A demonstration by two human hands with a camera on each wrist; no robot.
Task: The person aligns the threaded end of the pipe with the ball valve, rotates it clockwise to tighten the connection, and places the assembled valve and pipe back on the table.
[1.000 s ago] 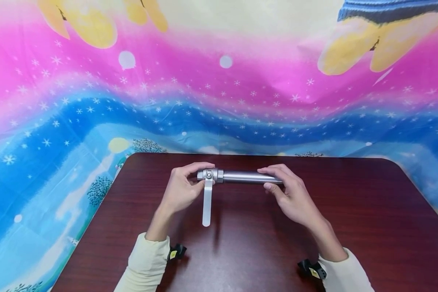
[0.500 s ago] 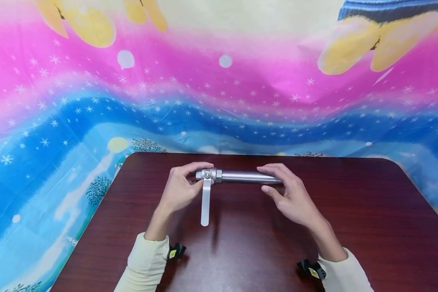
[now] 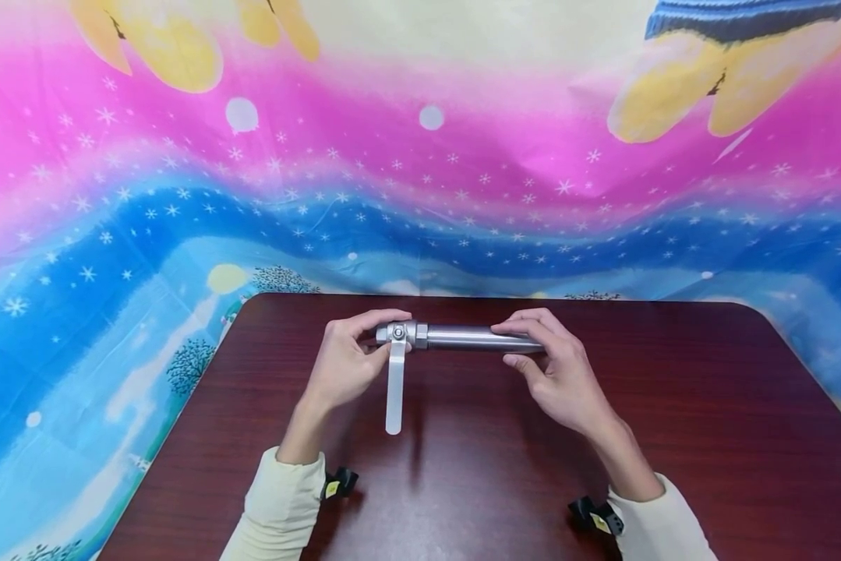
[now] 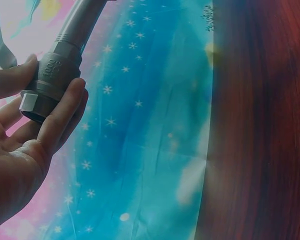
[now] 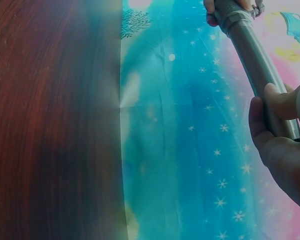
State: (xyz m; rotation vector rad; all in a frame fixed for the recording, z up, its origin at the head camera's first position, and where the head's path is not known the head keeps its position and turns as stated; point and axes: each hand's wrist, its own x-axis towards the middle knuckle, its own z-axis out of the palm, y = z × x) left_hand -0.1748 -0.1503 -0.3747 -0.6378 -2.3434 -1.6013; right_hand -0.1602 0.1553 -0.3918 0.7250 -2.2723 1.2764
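Observation:
A steel ball valve with a long flat lever is joined to a smooth metal pipe. Both are held level above the table, the lever pointing toward me. My left hand grips the valve body at its outer end, thumb on the near side and fingers over the far side. Raised lettering shows on the valve body in the left wrist view. Around the right end of the pipe curl the fingers and thumb of my right hand. The right wrist view shows the pipe's open end by the palm.
Beneath the hands lies a dark red-brown wooden table with rounded far corners. Behind it hangs a printed cloth backdrop in pink, blue and cream. Black wrist devices sit at both pale sleeves.
The valve and pipe have shifted very slightly left since the first frame. My right fingers have resettled a little on the pipe. The left hand keeps its grip.

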